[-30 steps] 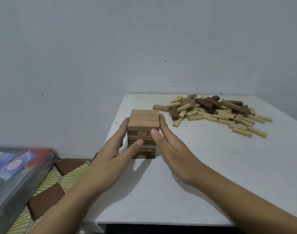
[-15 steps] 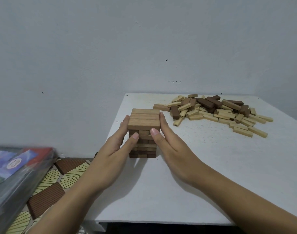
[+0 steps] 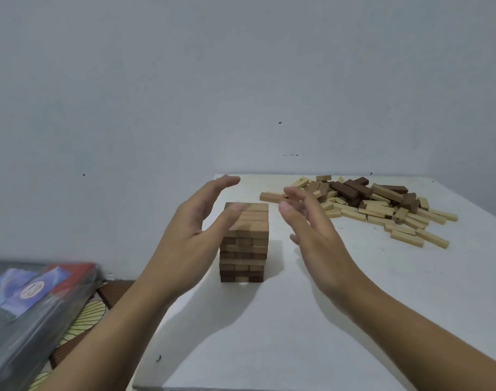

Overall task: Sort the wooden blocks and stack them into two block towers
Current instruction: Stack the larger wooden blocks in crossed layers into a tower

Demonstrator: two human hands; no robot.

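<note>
White table [image 3: 354, 320] against grey wall, tower [image 3: 245, 241] near its left edge, loose blocks [image 3: 376, 207] far right, both hands released, left hand [image 3: 190, 238] and right hand [image 3: 314, 230] flanking tower, box [image 3: 29, 300] off-table left

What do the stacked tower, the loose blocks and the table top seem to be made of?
Tower: wood, seemingly unvarnished; faint grain lines on the top layer, no gloss. Loose blocks: the same matte wood, pale and dark brown pieces. Table: white, smooth top with small dark specks; painted board or laminate, the look leaves it open.
</note>
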